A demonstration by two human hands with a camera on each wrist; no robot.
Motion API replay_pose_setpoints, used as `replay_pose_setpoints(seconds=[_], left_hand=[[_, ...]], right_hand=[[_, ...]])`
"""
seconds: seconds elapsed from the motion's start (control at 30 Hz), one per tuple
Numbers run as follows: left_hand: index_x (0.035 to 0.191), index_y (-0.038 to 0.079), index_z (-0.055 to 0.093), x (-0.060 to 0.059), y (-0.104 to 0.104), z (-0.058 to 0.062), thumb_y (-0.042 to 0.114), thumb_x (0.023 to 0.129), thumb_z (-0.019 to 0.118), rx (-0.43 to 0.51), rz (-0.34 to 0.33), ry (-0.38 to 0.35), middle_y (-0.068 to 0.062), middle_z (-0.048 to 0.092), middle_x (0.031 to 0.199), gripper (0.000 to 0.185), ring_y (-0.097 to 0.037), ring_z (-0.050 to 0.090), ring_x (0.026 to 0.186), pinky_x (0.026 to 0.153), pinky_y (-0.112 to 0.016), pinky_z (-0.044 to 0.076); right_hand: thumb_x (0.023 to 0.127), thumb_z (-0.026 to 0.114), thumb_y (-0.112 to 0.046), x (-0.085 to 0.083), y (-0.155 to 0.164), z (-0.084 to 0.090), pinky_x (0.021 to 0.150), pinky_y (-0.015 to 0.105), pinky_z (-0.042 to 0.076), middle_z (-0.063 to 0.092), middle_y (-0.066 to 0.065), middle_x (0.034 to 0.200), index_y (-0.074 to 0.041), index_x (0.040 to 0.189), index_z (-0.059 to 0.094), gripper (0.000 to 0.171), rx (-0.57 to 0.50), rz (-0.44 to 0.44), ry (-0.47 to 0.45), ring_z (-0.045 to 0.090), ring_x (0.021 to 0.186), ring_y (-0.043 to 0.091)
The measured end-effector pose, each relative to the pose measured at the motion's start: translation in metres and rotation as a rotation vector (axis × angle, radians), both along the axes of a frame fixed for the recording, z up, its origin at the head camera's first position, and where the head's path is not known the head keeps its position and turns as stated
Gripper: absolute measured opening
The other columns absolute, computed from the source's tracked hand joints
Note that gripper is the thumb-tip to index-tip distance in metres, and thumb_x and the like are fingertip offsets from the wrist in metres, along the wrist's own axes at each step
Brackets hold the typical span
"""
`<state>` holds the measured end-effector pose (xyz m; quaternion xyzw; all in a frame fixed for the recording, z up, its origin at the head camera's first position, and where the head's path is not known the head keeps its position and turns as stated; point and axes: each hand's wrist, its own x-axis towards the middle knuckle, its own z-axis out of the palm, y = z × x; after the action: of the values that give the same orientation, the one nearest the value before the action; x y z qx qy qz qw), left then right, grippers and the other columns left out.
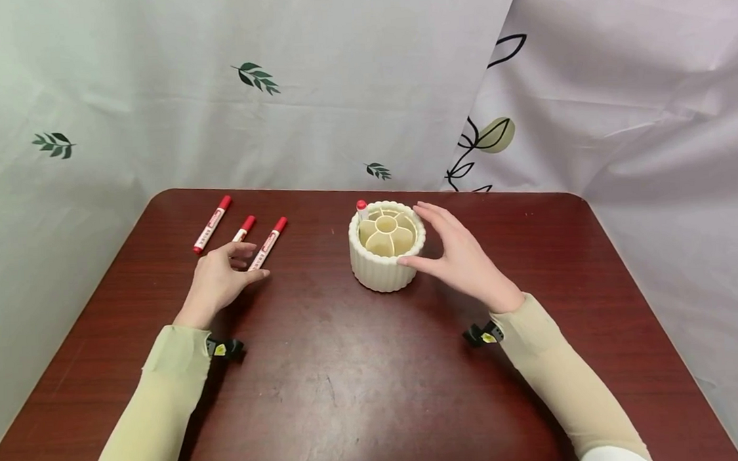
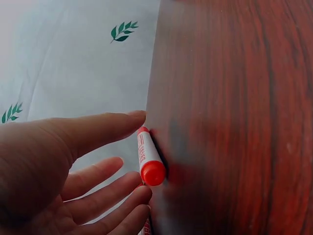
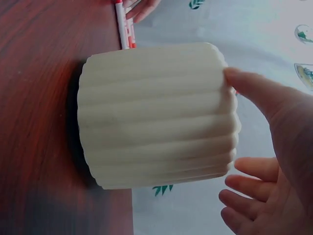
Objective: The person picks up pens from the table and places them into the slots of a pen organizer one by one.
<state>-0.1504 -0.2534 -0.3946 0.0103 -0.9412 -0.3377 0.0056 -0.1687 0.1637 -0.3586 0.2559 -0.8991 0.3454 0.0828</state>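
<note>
I see my right hand (image 1: 461, 258), fingers spread, touching the ribbed pen holder (image 1: 386, 245) at table centre, while my left hand (image 1: 219, 280), fingers loose and holding nothing, rests beside the nearest red marker (image 1: 268, 244) on the left.

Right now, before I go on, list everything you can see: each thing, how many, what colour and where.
markers on table: three, white with red caps, lying side by side at the table's far left, by the left hand.
marker in holder: one, red cap up, in a far-left slot of the holder.
holder: one, cream, ribbed, round with petal-shaped slots, upright at the table's middle.
table: one, dark red-brown wood.
curtains: white with leaf prints, behind the table.
left hand: open, fingers over the nearest marker.
right hand: open, thumb touching the holder's side.
</note>
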Motion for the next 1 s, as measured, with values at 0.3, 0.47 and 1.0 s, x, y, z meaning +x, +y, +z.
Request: replay_pose_setpoints(seconds=[0.3,0.47,1.0], left_hand=[[0.126,-0.002,0.065,-0.003,-0.001,-0.004,0.021,0.083,0.085,-0.028,-0.022,-0.003,-0.022,0.072,0.109,0.053,-0.036,0.070,0.098,0.089,-0.052,0.050],[0.123,-0.003,0.066,-0.006,-0.002,-0.006,0.020,0.082,0.085,-0.057,-0.018,-0.023,-0.017,0.072,0.102,0.050,-0.032,0.069,0.091,0.086,-0.050,0.049],[0.104,-0.005,0.073,-0.008,0.002,-0.007,0.016,0.086,0.081,-0.100,0.010,-0.037,-0.009,0.071,0.083,0.028,-0.028,0.061,0.081,0.071,-0.038,0.044]], right_hand=[[0.071,0.085,-0.064,-0.016,-0.016,-0.005,0.115,0.041,0.033,0.037,-0.001,0.159,-0.012,0.157,0.039,0.111,-0.006,0.009,-0.067,0.034,0.144,0.014],[0.067,0.087,-0.066,-0.019,-0.021,-0.011,0.114,0.041,0.035,0.040,-0.002,0.157,-0.011,0.157,0.040,0.116,-0.038,-0.017,-0.082,0.038,0.142,0.017],[0.066,0.091,-0.060,-0.017,-0.023,-0.013,0.113,0.044,0.036,0.041,-0.002,0.156,-0.012,0.157,0.040,0.115,-0.076,-0.032,-0.100,0.039,0.141,0.021]])
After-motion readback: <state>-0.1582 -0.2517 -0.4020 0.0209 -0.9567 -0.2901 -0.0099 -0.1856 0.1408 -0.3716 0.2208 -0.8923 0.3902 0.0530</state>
